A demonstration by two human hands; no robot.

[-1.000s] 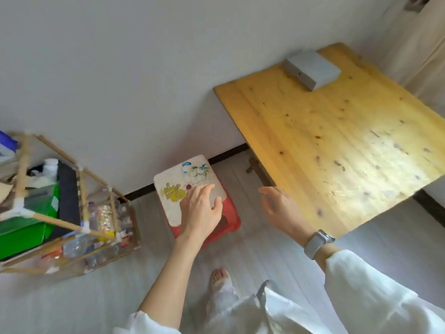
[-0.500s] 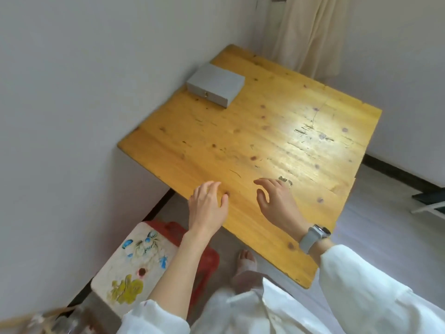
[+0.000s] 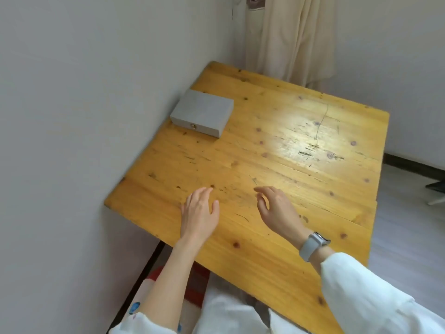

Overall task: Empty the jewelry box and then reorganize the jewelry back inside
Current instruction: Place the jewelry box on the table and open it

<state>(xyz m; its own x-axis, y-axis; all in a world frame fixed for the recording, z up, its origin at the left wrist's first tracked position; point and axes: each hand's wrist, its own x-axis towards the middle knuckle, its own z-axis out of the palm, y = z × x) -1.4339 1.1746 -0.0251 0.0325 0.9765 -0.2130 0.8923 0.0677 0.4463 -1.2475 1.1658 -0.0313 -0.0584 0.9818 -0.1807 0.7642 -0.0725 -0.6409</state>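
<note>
1. Reaching forward over the near part of the wooden surface (image 3: pixel 277 150), we hold both hands above it, well short of the jewelry box (image 3: pixel 201 112).
2. Our left hand (image 3: pixel 198 214) is palm down with the fingers straight and close together, the thumb set a little apart; it holds nothing.
3. Our right hand (image 3: pixel 277 208) is turned slightly on its side, its fingers loosely curled and relaxed, and it too holds nothing. We cannot tell whether either hand touches the wood.
4. We wear a grey watch (image 3: pixel 313 245) on the right wrist, and a white sleeve (image 3: pixel 375 295) covers the right forearm; the left forearm is bare.
5. We see the jewelry box, grey and flat, lying at the far left of the surface, just beside the wall (image 3: pixel 84 116). Its lid is closed, with a small round metal clasp on the front side facing us, so we cannot see what is inside.
6. Past the far edge of the surface we see a cream curtain (image 3: pixel 289 37) hanging in the corner.
7. Below the near edge we see part of a red stool (image 3: pixel 197 285) on the floor.
</note>
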